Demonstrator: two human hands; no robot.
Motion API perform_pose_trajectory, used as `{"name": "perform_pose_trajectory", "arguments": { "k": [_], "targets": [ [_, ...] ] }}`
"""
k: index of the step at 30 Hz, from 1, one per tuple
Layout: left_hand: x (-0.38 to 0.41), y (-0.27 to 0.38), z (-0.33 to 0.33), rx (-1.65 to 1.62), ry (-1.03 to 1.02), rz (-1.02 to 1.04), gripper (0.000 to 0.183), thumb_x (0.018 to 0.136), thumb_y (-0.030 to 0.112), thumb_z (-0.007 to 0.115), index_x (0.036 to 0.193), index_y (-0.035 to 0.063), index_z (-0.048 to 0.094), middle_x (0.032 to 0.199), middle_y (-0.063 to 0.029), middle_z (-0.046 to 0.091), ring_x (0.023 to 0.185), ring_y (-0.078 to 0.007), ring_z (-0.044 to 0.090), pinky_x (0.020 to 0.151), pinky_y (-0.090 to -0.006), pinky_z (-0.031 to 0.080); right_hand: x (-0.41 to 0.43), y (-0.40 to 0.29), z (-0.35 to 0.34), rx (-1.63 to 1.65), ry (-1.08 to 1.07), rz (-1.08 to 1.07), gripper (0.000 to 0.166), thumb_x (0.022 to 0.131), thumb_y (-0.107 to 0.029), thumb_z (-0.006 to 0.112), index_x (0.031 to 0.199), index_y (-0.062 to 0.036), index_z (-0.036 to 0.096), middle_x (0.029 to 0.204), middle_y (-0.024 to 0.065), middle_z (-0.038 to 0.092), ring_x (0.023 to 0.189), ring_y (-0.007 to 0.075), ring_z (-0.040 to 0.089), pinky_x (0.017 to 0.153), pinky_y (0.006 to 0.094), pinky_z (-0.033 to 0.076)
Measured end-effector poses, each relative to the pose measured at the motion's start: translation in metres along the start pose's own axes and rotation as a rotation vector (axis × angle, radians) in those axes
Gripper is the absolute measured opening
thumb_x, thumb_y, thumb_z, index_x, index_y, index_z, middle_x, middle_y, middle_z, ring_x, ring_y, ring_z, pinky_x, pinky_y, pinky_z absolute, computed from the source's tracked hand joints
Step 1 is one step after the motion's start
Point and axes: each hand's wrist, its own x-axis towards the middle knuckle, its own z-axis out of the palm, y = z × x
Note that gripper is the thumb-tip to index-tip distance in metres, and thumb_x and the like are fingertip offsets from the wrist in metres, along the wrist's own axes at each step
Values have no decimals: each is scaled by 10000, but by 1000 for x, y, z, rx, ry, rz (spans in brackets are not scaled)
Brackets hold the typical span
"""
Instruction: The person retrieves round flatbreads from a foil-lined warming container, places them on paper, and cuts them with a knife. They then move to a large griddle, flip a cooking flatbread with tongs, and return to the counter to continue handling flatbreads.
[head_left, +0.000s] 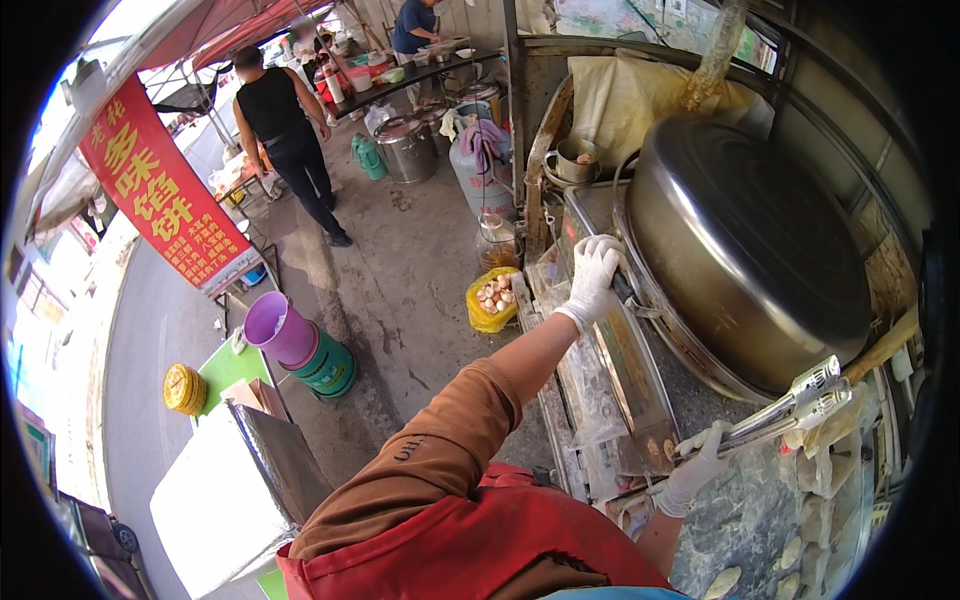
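My left hand (594, 279), in a white glove, is closed around a black handle (622, 288) at the near rim of a big round steel cooker. Its domed metal cover (750, 247) is down, and what lies beneath is hidden. In my gloved right hand (696, 471) is a pair of metal tongs (780, 412) with pierced, broad tips pointing away to the right. A steel tray (637, 397) runs along the cooker's near side, with small flat round pieces at its end. Below the right hand, a floury worktop (739, 502) bears several pieces of dough (722, 583).
A yellow bag of eggshells (495, 296) and a jar (496, 238) stand on the ground beside the stand. Behind are a gas cylinder (482, 176), a steel pot (405, 150) and a walking person (277, 127). Stacked buckets (322, 371) stand left; a mug (576, 161) sits behind the cooker.
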Motion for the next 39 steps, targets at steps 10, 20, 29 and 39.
{"name": "perform_pose_trajectory", "arguments": {
  "k": [10,20,29,39],
  "targets": [
    [-1,0,1,9,-11,-8,366,554,20,655,830,132,444,952,-40,541,1021,-262,529,920,-417,345,-3,-6,2,-9,-11,9,127,883,-145,546,921,-71,450,546,7,383,404,96,377,400,237,377],
    [0,0,0,8,-4,5,373,571,28,693,828,134,444,942,-39,540,1007,-260,531,913,-417,347,-2,-4,0,-13,-17,9,125,901,-154,539,930,-64,456,541,4,384,396,97,386,413,239,373],
    [0,1,1,-1,2,3,376,567,25,697,824,136,446,938,-34,541,1001,-257,533,908,-414,353,-2,-3,-1,-43,-12,6,124,910,-154,529,937,-57,458,548,0,376,398,94,377,423,237,361],
    [0,2,0,-1,5,-12,372,566,25,688,826,137,446,943,-35,542,1011,-256,531,914,-415,347,-1,-1,-2,-23,-24,11,134,914,-162,537,938,-55,460,519,-5,381,395,85,382,427,233,369]
  ]
}}
